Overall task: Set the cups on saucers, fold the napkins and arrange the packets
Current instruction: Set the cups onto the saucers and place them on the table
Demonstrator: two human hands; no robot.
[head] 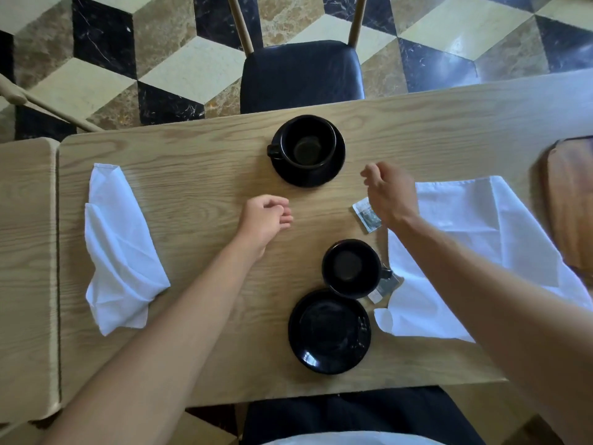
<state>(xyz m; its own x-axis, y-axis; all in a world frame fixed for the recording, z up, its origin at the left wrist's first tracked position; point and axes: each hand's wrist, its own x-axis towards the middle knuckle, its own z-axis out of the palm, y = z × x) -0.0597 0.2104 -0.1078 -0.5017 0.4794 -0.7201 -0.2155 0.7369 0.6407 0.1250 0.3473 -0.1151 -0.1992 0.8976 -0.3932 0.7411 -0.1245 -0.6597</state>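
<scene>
Black crockery tells us where we stand: the far cup (307,145) sits on its saucer (333,170) at upper centre, while the near cup (351,268) rests on the worktop (199,175) beside its bare saucer (329,331) at lower centre. Our left hand (264,218) and right hand (390,191) hover loosely curled, gripping nothing. One packet (367,216) lies under the right hand, another (385,289) by the near cup. Both napkins (120,245) (465,252) lie unfolded. Next, we judge, lift the near cup onto its saucer.
</scene>
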